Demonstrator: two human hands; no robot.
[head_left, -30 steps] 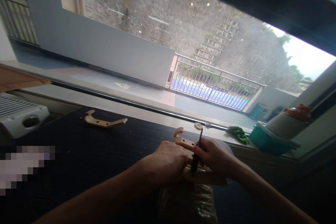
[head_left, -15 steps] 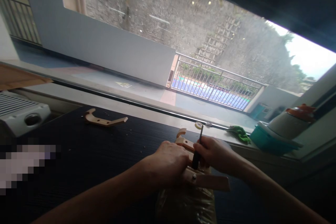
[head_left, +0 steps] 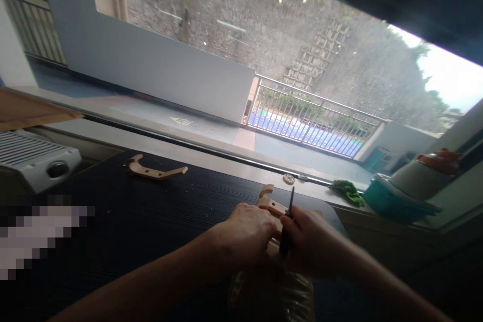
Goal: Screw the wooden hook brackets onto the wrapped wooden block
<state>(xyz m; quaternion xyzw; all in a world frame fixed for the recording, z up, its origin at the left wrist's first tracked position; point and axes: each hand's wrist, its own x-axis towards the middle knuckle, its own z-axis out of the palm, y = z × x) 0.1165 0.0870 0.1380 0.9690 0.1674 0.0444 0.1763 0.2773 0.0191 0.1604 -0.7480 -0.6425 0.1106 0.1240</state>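
My right hand (head_left: 311, 239) is closed around a dark screwdriver (head_left: 292, 201), its thin shaft pointing up and its thicker end down by the palm. Beside it, my left hand (head_left: 249, 226) is closed with its fingers curled down over a pale wooden piece (head_left: 274, 206) that has a hooked end and a dark hole; the fingertips are hidden. Beneath the hands lies a bundle in shiny clear plastic (head_left: 298, 294). A second curved wooden piece (head_left: 154, 172), with holes along it, rests farther back on the dark table, apart from both hands.
The dark table (head_left: 151, 231) meets a window sill. On the sill are a roll of tape (head_left: 289, 179), a green cloth (head_left: 349, 192) and a teal container (head_left: 392, 198). A white slatted appliance (head_left: 56, 163) stands at left. Part of the left side is pixelated.
My right hand has moved lower and nearer me with the screwdriver, now covering the lower wooden bar and screw that showed before. My left hand stays on the wooden piece. The view has shifted slightly.
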